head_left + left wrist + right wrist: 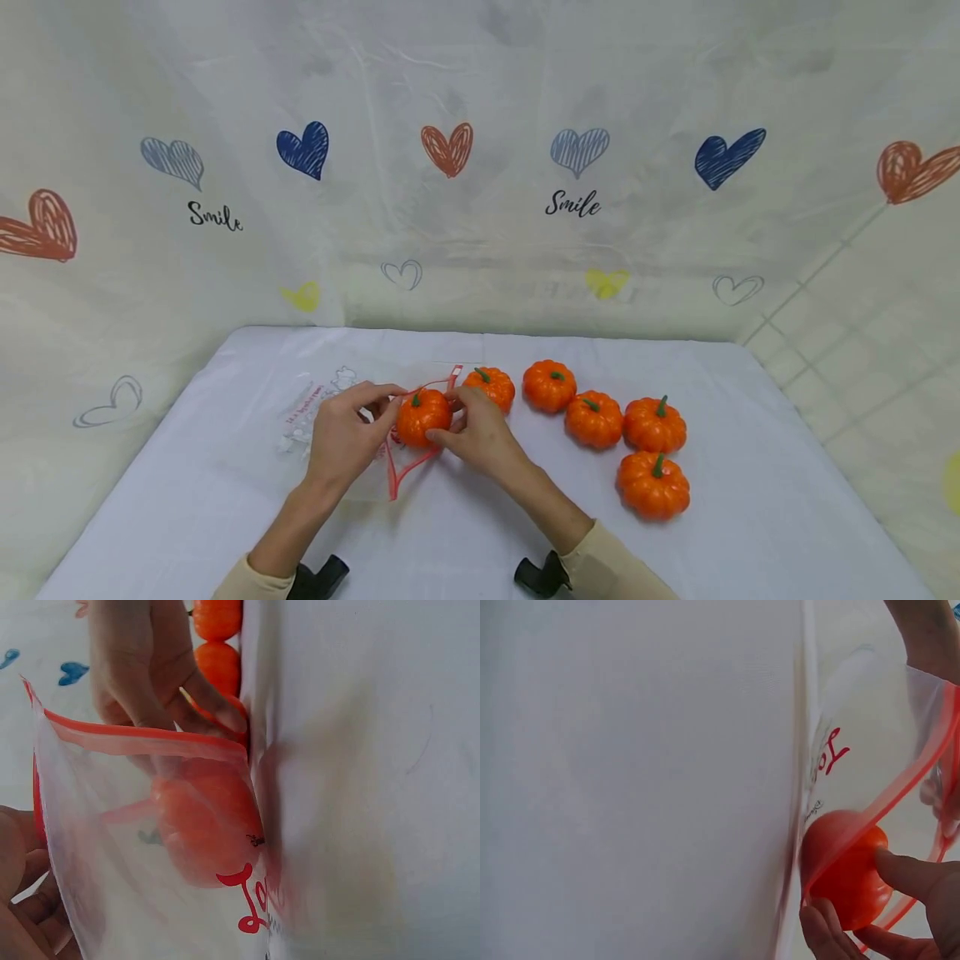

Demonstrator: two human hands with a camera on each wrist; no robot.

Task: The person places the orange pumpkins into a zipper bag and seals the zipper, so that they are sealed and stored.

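A small orange pumpkin (pixel 422 419) with a green stem is at the mouth of a clear zip bag (pixel 135 900) with a red zip edge and printed lettering. My right hand (pixel 483 433) grips the pumpkin from the right, thumb on its near side. In the right wrist view, the red edge crosses the pumpkin (pixel 864 881), whose far part shows through the film. My left hand (pixel 348 429) pinches the bag's rim on the left, keeping the mouth spread. Its fingertips are partly hidden behind the bag in the left wrist view.
Right behind my right hand sits another pumpkin (pixel 491 385). Several more pumpkins (pixel 592 419) stand to the right on the white-covered table (pixel 750 500). A pale curtain (pixel 480 233) printed with hearts hangs behind the table's far edge.
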